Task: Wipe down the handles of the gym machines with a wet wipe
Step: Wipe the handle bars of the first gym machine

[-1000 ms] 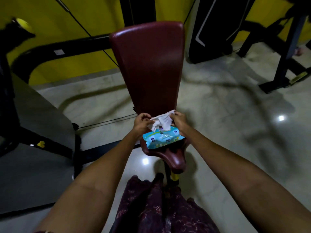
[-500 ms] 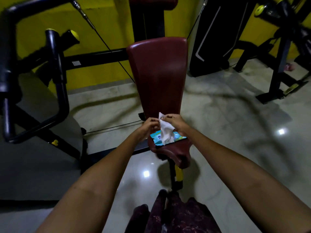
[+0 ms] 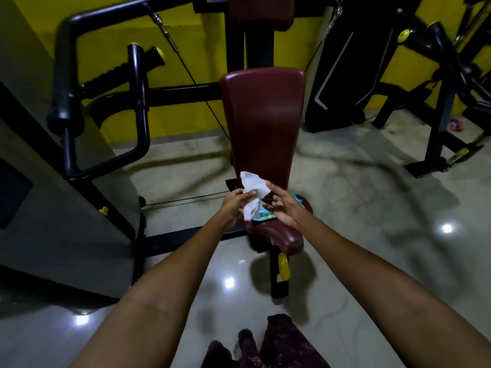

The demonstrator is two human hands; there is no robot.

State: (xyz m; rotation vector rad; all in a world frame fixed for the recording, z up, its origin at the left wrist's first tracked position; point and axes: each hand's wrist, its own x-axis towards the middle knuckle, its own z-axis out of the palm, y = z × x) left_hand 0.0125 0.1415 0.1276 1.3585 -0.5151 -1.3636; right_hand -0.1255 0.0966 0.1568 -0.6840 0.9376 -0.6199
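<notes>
Wipe (image 3: 252, 187) hangs pinched in my left hand (image 3: 235, 207); right hand (image 3: 285, 211) is relaxed. Handle (image 3: 119, 70) lies at ten o'clock, nearer my left.

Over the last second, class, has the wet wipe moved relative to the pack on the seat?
Yes. The wet wipe, pinched by the left hand, has come up out of the pack, which lies on the seat.
</notes>
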